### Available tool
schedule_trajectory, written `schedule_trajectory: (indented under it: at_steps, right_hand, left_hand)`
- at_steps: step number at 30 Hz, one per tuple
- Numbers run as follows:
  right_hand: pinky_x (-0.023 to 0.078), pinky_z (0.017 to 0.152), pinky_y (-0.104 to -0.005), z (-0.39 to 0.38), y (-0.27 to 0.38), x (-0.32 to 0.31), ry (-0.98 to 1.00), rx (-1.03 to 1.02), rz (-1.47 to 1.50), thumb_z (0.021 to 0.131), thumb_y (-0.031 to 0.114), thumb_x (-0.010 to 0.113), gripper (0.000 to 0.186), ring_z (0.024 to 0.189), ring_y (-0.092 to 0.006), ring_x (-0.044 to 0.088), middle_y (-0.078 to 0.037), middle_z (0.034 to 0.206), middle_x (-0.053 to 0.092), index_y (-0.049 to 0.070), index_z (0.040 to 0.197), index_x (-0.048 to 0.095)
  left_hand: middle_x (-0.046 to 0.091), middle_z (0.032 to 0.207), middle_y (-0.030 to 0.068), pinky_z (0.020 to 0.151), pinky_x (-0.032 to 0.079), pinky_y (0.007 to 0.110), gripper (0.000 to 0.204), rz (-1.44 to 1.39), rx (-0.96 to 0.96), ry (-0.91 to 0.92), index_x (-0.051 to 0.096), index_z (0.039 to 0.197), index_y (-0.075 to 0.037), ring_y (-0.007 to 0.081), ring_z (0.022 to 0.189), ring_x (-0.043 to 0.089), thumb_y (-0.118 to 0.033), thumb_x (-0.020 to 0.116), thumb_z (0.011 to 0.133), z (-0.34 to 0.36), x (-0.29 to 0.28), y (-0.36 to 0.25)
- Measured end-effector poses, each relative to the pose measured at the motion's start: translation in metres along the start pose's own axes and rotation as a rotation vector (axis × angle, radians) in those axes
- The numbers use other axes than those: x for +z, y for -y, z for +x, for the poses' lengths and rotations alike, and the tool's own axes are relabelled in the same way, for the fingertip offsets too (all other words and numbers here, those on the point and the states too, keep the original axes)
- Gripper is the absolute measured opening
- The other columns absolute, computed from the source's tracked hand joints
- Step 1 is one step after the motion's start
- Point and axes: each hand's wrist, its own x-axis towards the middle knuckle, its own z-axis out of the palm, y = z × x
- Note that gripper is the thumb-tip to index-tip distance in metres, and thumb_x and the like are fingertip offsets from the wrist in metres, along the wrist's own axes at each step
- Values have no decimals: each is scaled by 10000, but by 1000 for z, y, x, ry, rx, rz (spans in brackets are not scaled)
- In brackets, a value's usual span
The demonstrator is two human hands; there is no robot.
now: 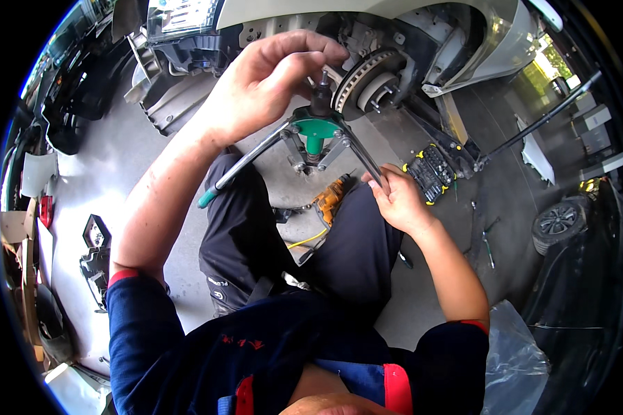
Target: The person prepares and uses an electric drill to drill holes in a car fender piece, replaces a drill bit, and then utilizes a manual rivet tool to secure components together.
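A two-handled lever riveter (316,128) with a green body stands between my knees, its dark nose and thin metal tip pointing up and away from me. My left hand (270,83) is at that tip, thumb and fingers drawn together just above it. Whether something small is pinched there I cannot make out. My right hand (399,200) grips the end of the riveter's right handle. The left handle, with a green grip (206,198), slants out over my left thigh, held by no hand. The two handles are spread wide apart.
Ahead is a raised car's wheel hub with a brake disc (367,79) under a pale fender (488,52). A yellow cordless drill (330,200) lies between my legs. An open socket set (430,173) is right of my right hand. A dark car with a wheel (559,218) stands far right.
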Motion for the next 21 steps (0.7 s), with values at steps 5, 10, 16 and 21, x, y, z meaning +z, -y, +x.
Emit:
schedule_trajectory:
  at_steps: [5, 10, 16, 21]
  right_hand:
    - [541, 791, -390, -2, -1, 3, -25, 7, -40, 952, 25, 613, 123, 873, -320, 681, -131, 970, 673, 6, 1045, 691]
    - [548, 773, -362, -2, -10, 7, -44, -4, -20, 944, -3, 598, 154, 868, -314, 687, -140, 975, 662, -4, 1059, 701]
    - [523, 715, -349, 3, 6, 11, -48, 38, 78, 910, -20, 627, 167, 749, -267, 644, -122, 904, 629, -1, 1054, 710]
    - [479, 648, -324, 12, 26, 9, -110, 5, 157, 931, -3, 632, 151, 655, -180, 563, -79, 823, 595, 16, 1049, 725]
  left_hand:
    - [698, 1022, 64, 829, 564, 296, 127, -95, 7, -38, 583, 986, -66, 135, 919, 677, -159, 523, 1049, -2, 9, 19]
    - [705, 959, 100, 784, 544, 289, 268, -128, 104, -27, 487, 979, -105, 149, 892, 670, -341, 504, 1106, -14, 20, 37]
    - [672, 871, 110, 810, 570, 351, 220, -255, 114, -3, 471, 1001, -121, 203, 808, 679, -313, 479, 1107, -12, 17, 39]
    - [601, 775, 81, 862, 594, 440, 197, -317, 122, -35, 456, 993, -135, 225, 764, 674, -301, 474, 1096, -2, 16, 5]
